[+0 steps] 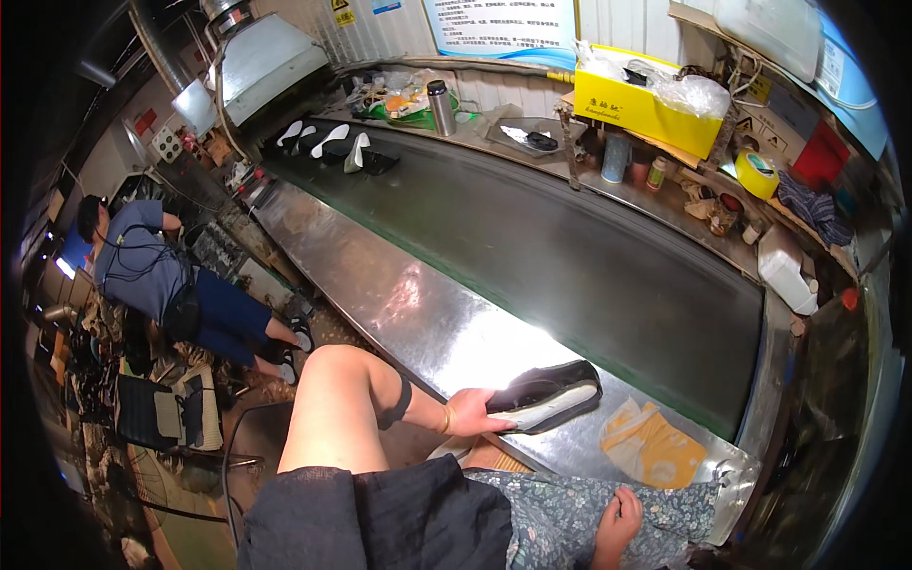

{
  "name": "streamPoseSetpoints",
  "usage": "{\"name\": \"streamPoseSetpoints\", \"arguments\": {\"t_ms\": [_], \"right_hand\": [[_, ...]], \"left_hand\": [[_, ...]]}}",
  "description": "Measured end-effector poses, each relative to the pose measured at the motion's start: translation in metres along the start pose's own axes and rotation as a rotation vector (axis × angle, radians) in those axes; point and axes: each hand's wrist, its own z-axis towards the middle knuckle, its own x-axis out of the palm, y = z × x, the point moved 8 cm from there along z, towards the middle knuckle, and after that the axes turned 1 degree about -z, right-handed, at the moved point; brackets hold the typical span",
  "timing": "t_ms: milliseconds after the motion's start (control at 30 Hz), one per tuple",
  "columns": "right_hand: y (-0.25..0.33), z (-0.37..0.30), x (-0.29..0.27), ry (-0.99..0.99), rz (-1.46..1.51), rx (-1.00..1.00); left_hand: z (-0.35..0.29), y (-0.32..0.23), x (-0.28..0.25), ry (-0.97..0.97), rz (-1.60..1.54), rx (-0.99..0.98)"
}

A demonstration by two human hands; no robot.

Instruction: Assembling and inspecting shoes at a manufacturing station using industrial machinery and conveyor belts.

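Shoe (556, 397), black with a long pale strip along its length, was at the near end of a shiny metal ledge (380, 275), tilted with its right end higher than its left; whether it touched the metal could not be told. The person's left hand (467, 413) gripped its left end, pinching it between thumb and fingers. A gold-coloured bracelet (444, 417) circled that wrist, and a black band (396, 407) wrapped the forearm.

The right hand (619, 520) was lower down, in front of a floral apron (570, 513), its fingers loosely curled; whether they pressed on anything could not be told. Just right of the shoe, a yellow-and-white cloth (651, 445) lay on the ledge.

Beyond the ledge stretched a wide dark belt (532, 247), with several black-and-white pieces (332, 147) at its far left end, near a metal hood (271, 76). Along the back shelf stood a steel flask (441, 109) and a yellow box (646, 104); a yellow tape roll (757, 175) sat farther right, near a white jug (787, 271). Well to the left, a co-worker (147, 266) stood turned away, near a chair (166, 408).
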Motion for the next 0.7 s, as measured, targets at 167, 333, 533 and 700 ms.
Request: {"name": "streamPoseSetpoints", "arguments": {"t_ms": [167, 333, 533, 700], "right_hand": [[0.003, -0.005, -0.002, 0.003, -0.016, 0.019], [-0.011, -0.007, 0.000, 0.022, -0.049, 0.061], [-0.001, -0.003, -0.009, -0.006, 0.045, 0.032], [0.046, 0.023, -0.075, -0.370, 0.618, 0.295]], "left_hand": [[-0.004, 0.008, 0.005, 0.033, 0.036, -0.069], [0.001, 0.015, 0.010, 0.043, 0.032, -0.109], [0.003, 0.010, 0.006, -0.028, -0.053, -0.084], [-0.006, -0.093, 0.043, 0.101, -0.232, 0.160]]}}
